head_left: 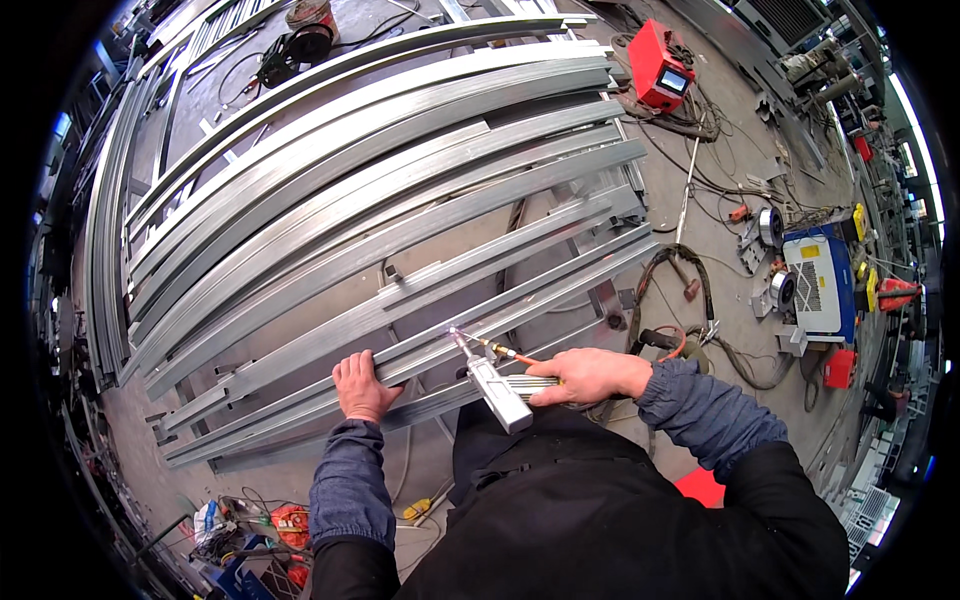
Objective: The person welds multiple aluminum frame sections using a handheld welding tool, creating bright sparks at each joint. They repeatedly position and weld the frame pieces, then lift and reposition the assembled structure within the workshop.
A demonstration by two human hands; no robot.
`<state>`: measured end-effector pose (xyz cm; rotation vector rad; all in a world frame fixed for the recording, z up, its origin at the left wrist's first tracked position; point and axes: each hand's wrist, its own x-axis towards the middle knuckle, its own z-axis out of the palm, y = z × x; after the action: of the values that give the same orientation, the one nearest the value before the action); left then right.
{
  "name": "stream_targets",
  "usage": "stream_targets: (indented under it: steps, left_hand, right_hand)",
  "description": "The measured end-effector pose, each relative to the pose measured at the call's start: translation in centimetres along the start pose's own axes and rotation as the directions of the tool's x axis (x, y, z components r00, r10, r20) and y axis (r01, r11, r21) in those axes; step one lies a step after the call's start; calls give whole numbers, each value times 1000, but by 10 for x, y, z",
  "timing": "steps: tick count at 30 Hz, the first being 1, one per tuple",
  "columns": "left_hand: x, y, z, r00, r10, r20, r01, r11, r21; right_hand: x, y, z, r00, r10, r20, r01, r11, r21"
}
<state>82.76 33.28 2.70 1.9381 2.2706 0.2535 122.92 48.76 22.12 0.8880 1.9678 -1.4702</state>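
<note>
A long, grooved silver metal channel lies crosswise in front; a silver pistol-shaped torch, gripped by the right hand, glows against it; the left hand lies over it, grip unclear; seemingly mid-weld, the next move wants steadiness.

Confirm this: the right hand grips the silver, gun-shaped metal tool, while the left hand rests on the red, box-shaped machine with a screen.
Partly wrong: the head view shows the left hand resting on a long, silver metal profile, not the red machine. The right hand does grip the silver, gun-shaped metal tool.
</note>
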Motion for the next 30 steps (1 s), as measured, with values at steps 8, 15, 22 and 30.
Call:
stream_targets:
  steps: [8, 15, 22, 30]
  left_hand:
    - [1, 1, -3, 1000, -1, -4, 1, 999, -40]
    - [3, -2, -14, 999, 33, 4, -33, 996, -79]
    - [6, 0, -15, 999, -27, 37, 30, 997, -77]
    - [13, 6, -9, 993, -90, 79, 93, 995, -30]
  right_hand:
    - [-25, -10, -3, 999, 28, 18, -30, 991, 128]
    - [-29, 13, -42, 988, -20, 154, -35, 937, 347]
    - [32, 44, -116, 875, 96, 475, -361, 782, 509]
    - [106, 77, -174, 798, 82, 597, -443, 751, 489]
